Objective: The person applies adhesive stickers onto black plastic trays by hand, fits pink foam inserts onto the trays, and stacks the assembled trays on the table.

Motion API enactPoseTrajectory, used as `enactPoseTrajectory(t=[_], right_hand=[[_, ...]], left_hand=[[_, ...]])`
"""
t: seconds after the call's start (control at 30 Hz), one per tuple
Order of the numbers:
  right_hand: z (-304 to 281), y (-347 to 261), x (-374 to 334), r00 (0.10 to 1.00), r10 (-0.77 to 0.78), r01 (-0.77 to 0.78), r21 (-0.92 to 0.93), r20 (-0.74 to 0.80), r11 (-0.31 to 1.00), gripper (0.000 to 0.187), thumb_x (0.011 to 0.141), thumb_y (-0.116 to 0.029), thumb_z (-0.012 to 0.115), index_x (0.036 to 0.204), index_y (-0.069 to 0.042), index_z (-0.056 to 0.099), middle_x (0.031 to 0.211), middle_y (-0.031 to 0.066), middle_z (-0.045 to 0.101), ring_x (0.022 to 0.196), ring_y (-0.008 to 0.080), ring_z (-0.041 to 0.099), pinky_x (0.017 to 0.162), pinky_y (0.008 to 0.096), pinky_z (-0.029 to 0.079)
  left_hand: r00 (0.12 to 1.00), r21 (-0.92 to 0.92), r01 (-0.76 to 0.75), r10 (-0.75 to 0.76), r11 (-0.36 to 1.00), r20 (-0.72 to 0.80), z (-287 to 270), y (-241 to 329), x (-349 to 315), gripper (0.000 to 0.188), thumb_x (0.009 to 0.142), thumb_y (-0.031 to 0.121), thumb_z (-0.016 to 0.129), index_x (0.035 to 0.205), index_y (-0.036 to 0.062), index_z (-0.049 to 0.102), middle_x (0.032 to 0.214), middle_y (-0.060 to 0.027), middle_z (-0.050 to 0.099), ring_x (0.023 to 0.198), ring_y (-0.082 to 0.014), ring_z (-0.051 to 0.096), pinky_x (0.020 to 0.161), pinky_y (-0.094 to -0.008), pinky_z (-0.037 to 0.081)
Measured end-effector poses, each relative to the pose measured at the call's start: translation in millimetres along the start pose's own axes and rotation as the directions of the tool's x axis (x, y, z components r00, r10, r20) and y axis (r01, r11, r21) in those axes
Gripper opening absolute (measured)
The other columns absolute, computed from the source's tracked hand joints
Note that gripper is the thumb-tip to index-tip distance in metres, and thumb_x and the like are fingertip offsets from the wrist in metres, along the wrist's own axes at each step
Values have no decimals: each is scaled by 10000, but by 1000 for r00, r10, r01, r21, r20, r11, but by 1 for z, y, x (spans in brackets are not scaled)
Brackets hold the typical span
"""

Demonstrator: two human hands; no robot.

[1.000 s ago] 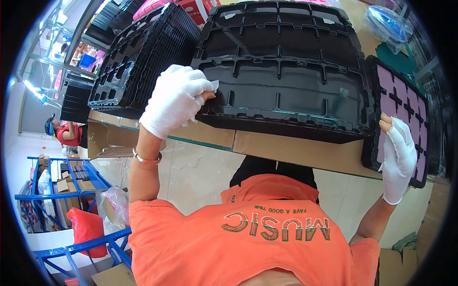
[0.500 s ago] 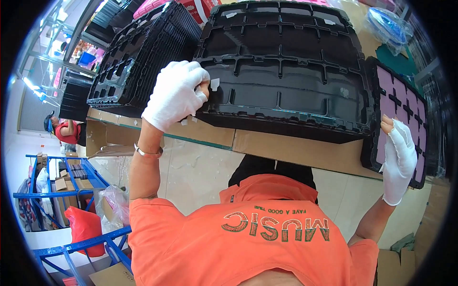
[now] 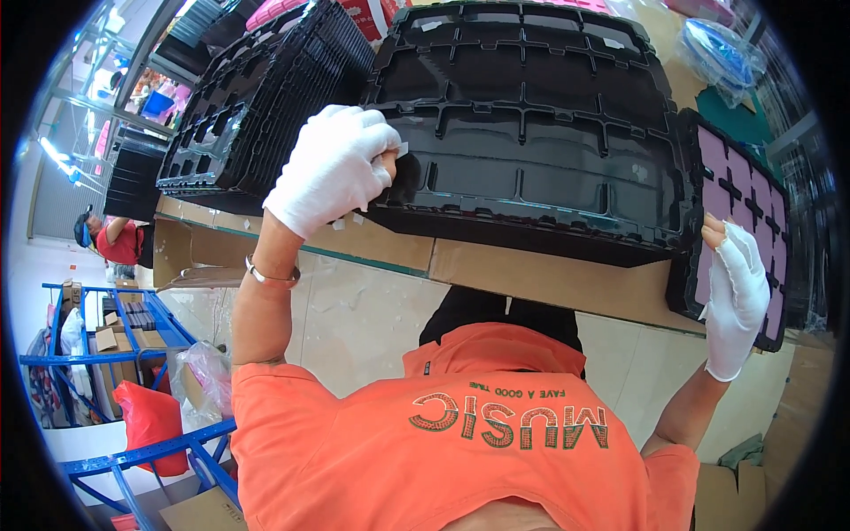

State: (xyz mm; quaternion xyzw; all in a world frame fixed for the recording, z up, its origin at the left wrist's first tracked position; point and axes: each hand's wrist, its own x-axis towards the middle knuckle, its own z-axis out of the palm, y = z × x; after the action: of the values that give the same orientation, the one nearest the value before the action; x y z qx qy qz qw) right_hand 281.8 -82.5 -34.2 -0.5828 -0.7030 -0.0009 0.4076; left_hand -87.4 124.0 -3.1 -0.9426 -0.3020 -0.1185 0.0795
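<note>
My left hand (image 3: 336, 168), in a white glove with bare fingertips, is closed at the left end of a stack of black plastic trays (image 3: 531, 164). A small white piece of tape (image 3: 403, 150) shows at its fingertips, apparently pinched there. The trays are shallow, shiny and divided by raised ribs. My right hand (image 3: 739, 288), gloved the same way, is open with its fingers stretched out near the stack's right edge. It lies over a black tray with pink pads (image 3: 775, 221) and seems to hold nothing; its palm side is hidden.
Another tall stack of black trays (image 3: 257, 106) stands on the left of the brown worktable (image 3: 549, 283). A plastic-wrapped blue item (image 3: 722, 49) lies at the far right. Blue metal racks (image 3: 111, 360) stand at left, and a person in red (image 3: 119, 239) is farther off.
My left hand has shifted slightly right and up along the tray's corner, and the white piece of tape has moved with its fingertips. My right hand has barely moved.
</note>
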Motion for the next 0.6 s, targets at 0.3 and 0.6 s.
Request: enactPoseTrajectory(t=[0.3, 0.6], right_hand=[[-4, -1, -9, 1000, -8, 8, -30, -12, 1000, 358, 789, 192, 564, 1091, 16, 641, 1087, 129, 661, 1038, 245, 627, 1000, 329, 413], [-4, -3, -10, 999, 39, -39, -19, -3, 999, 357, 810, 194, 562, 1101, 4, 648, 1106, 118, 657, 1004, 207, 616, 861, 254, 445]], left_hand=[[986, -172, 129, -144, 977, -79, 13, -12, -7, 77, 726, 24, 657, 799, 37, 638, 788, -92, 616, 778, -270, 595, 710, -363, 473], [988, -412, 151, -150, 898, 36, -2, -16, -13, 73, 747, 6, 610, 814, 9, 640, 801, -92, 610, 734, -228, 592, 696, -320, 475]])
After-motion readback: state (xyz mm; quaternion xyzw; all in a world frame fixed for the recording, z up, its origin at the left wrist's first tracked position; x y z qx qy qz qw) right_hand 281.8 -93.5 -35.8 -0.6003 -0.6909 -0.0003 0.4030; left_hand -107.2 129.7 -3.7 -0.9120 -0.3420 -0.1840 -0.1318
